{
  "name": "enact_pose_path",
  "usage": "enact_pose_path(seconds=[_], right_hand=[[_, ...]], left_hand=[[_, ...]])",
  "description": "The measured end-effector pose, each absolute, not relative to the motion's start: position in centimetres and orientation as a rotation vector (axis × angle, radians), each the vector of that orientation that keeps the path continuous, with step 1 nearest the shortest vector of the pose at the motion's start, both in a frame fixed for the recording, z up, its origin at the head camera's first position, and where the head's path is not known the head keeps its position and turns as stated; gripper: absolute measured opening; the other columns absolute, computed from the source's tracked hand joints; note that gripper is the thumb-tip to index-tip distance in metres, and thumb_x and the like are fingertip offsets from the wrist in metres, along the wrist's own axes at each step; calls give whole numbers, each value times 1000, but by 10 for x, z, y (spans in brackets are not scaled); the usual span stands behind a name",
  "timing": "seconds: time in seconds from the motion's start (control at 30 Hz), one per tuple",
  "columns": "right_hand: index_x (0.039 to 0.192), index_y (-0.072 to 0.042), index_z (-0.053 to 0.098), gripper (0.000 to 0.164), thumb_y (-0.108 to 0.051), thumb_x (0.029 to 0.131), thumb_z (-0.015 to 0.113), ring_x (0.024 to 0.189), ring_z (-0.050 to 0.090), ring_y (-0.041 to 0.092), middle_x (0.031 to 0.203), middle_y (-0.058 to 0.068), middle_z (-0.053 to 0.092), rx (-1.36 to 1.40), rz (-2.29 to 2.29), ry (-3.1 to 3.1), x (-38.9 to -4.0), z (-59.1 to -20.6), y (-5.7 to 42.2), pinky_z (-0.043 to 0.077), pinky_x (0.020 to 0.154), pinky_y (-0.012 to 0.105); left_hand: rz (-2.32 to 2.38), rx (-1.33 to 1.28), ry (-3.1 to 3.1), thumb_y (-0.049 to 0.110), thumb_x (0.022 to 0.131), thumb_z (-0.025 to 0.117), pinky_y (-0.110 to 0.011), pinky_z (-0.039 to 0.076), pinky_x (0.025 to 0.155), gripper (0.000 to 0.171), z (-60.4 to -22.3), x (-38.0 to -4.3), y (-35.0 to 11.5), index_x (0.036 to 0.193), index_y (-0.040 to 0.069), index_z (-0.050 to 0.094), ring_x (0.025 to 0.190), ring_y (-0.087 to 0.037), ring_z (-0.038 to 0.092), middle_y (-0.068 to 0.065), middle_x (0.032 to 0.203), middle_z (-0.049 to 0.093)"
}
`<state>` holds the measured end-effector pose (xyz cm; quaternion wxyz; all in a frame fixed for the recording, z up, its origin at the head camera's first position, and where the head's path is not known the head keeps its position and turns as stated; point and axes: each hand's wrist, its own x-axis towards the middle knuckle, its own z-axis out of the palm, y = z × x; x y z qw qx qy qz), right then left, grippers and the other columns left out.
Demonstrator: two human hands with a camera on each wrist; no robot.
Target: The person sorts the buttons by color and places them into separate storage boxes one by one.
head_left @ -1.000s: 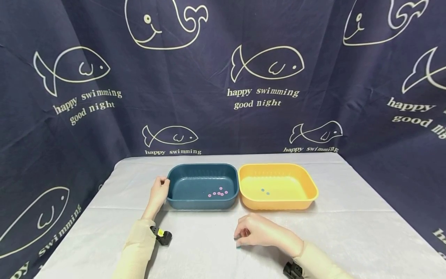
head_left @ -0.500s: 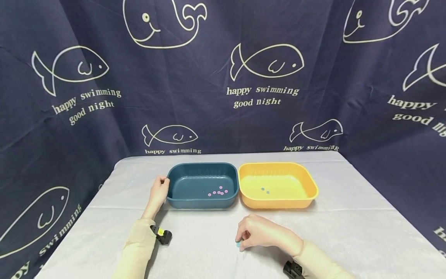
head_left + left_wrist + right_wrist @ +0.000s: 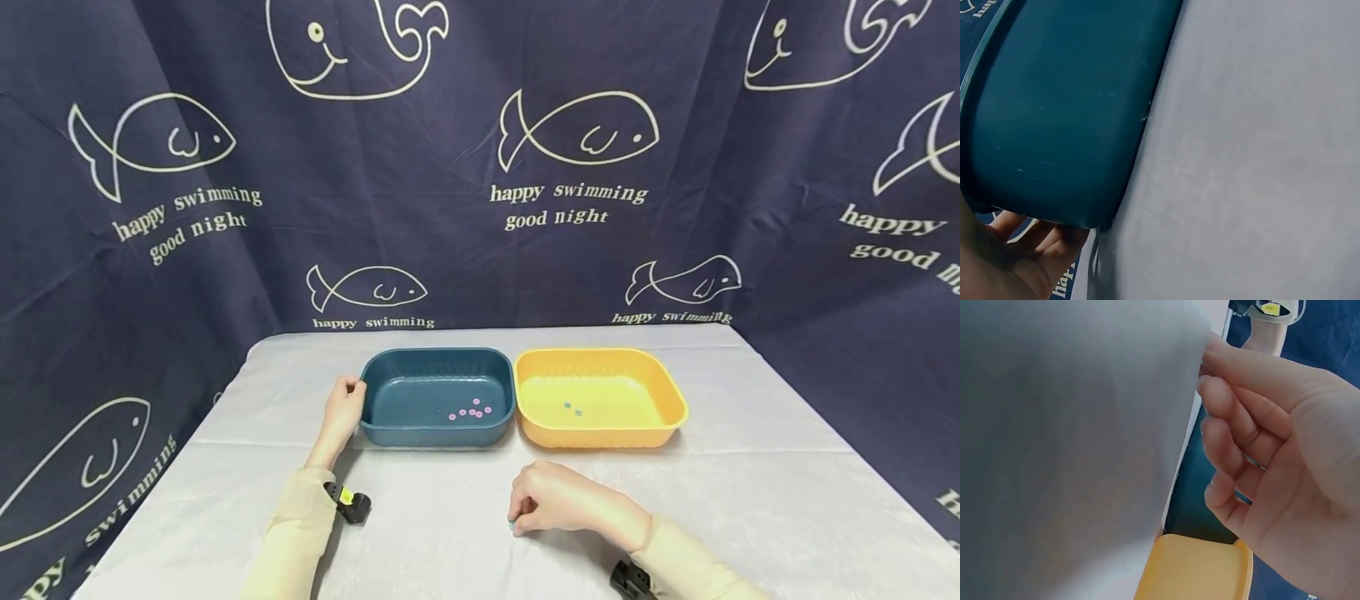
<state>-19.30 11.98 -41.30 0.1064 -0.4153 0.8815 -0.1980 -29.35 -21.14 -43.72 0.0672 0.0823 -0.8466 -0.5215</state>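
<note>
Less of the small blue piece (image 3: pixel 512 525) shows between the fingers of the right hand (image 3: pixel 555 498) than in the earlier frame. Farthest left, the left hand (image 3: pixel 344 410) grips the end of the dark blue bin (image 3: pixel 438 437), fingers curled at its rim; a tug there might drag it. Inside lie 6 pink pieces (image 3: pixel 472 412). Next comes the right hand, its fingertips nearly together, pinching the small blue piece close to the table (image 3: pixel 431 517); so tiny a thing could slip if the pinch loosens. Rightmost, the yellow bin (image 3: pixel 600 438) holds 2 more blue pieces (image 3: pixel 567 406). The curtain (image 3: pixel 435 183) reads "happy swimming" and "good night".
</note>
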Motion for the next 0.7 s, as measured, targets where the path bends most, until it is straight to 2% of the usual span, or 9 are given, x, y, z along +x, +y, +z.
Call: enact_pose_path(seconds=[0.3,0.7], right_hand=[[74,-19,73,5,-23,76,76,64,42,-5,62,-19,51,-1203,-592,2624,-192,-414,119,36,64,10],[81,-14,73,5,-19,78,72,63,45,-5,66,-15,51,-1280,-734,2715,-194,-412,121,40,62,10]], left_hand=[[-1578,255,-2555,21,99,32,-51,36,100,33,-437,-293,-212,119,-4,41,117,-36,43,-24,126,45],[-1568,262,-2556,21,100,33,-51,37,99,33,-437,-293,-211,120,-3,42,117,-36,44,-24,127,45]])
